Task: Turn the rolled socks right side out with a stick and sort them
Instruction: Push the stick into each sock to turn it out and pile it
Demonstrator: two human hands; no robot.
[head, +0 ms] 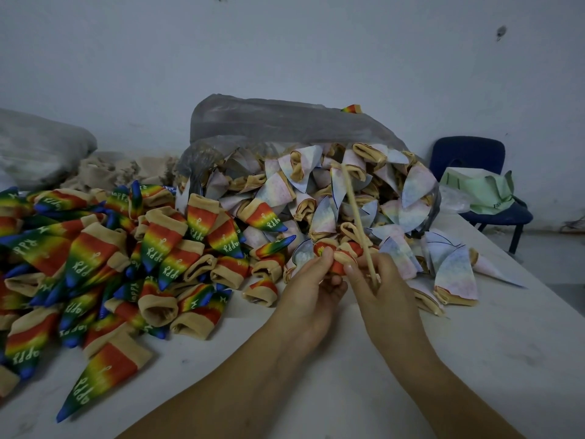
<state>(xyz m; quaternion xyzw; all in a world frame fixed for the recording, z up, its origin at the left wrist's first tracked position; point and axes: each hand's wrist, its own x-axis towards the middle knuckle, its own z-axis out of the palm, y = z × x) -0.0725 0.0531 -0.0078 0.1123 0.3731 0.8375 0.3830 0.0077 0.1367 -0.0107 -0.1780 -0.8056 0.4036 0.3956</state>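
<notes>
Pale, marbled stone makes up the surface (493, 353), and its bare part lies nearest the person, under both forearms and out to the right of them. Its right edge runs on a slant past a dark blue chair (468, 153) that stands apart from it on the floor. A few pale cones lie near that edge but not over it.

One half-turned sock (338, 264), red with a tan cuff, sits between the two hands just above the surface, in front of both heaps. The left hand (311, 282) pinches it with curled fingers from the left. The right hand (381, 282) grips its other side and also clamps the one thin wooden stick (357, 217), which slants up and away over the pale heap.

Two heaps can be told apart, each too many to count. Rainbow socks (95, 258) with white lettering spread left to the frame edge. Inside-out pale socks (316, 198) spill from one grey plastic bag (278, 122) at the back, against the wall (285, 52). One rainbow sock rests on top of that bag.

At far left a second, lighter bag (38, 144) lies beside a heap of beige cloth (120, 169). One green cloth (484, 193) lies on the chair seat.
</notes>
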